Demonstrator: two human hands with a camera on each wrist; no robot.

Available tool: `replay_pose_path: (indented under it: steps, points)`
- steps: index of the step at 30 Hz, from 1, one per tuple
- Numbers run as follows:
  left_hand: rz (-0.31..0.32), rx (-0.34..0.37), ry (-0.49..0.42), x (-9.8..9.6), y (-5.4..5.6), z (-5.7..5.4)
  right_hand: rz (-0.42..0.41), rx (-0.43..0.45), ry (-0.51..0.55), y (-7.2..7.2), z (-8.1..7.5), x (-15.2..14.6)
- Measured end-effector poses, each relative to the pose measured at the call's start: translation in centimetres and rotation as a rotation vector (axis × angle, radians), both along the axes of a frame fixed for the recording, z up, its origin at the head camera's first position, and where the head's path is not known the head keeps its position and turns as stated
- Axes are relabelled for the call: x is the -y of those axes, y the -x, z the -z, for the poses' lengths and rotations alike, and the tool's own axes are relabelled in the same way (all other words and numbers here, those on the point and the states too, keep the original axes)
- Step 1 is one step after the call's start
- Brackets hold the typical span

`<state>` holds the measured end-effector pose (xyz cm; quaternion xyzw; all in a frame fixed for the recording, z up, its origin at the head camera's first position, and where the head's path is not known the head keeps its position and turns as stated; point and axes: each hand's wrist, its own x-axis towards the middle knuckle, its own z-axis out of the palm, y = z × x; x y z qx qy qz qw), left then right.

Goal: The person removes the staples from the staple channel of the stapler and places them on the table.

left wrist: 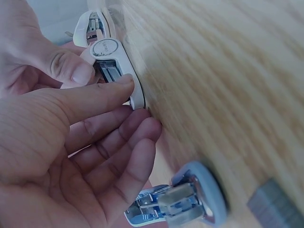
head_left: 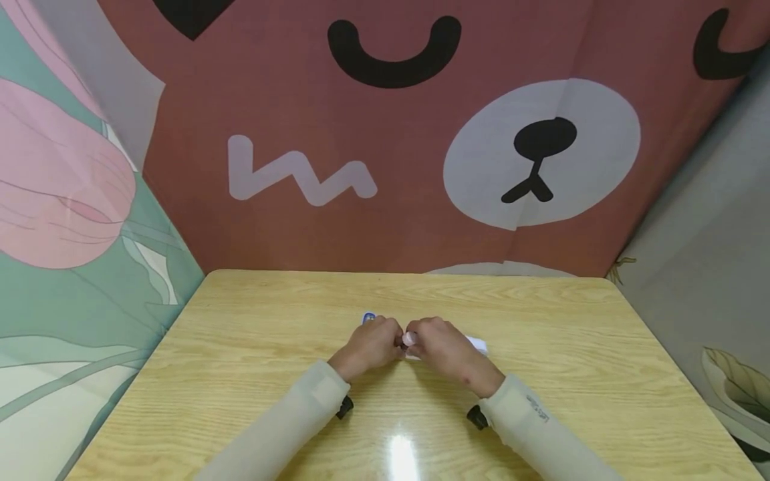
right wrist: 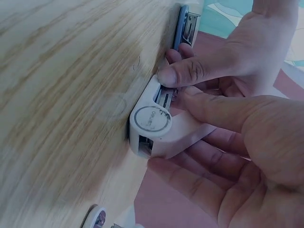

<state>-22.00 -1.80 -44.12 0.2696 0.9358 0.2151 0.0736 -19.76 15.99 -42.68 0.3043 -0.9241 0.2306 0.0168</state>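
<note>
Both hands hold a white stapler (left wrist: 135,80) that is swung open at its round hinge, its metal staple channel exposed. My left hand (head_left: 371,344) pinches the channel end, thumb on top and fingers curled beneath, as the left wrist view shows. My right hand (head_left: 445,346) grips the swung-out arm of the stapler (right wrist: 178,135) between thumb and fingers. The stapler rests on or just above the table; fingers cover part of the channel. Beside the left hand is a blue stapler (left wrist: 204,192). Past the right hand lies another white stapler (head_left: 477,345).
A grey block, like a strip of staples (left wrist: 278,204), lies on the wooden table (head_left: 289,307) near the blue stapler. Behind the table hangs a brown cartoon-bear cloth (head_left: 409,234), with a flowered cloth (head_left: 66,287) at the left.
</note>
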Motion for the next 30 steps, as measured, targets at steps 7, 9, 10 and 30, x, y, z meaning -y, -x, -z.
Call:
replay_pose_path:
  steps: [7, 9, 10, 30]
  points:
    - [0.032, -0.031, 0.040, -0.2, -0.1, -0.2, 0.031, 0.001, -0.016, -0.4, -0.8, -0.8]
    - [0.031, -0.030, 0.048, -0.2, -0.1, -0.2, 0.040, 0.008, -0.032, -0.5, -1.1, -1.0]
    - [0.029, -0.027, 0.051, -0.2, -0.1, -0.2, 0.046, 0.009, -0.039, -0.6, -1.2, -1.1]
    - [0.007, -0.009, 0.037, 0.0, -0.2, -0.3, 0.146, -0.008, -0.117, -1.9, -1.6, -4.2]
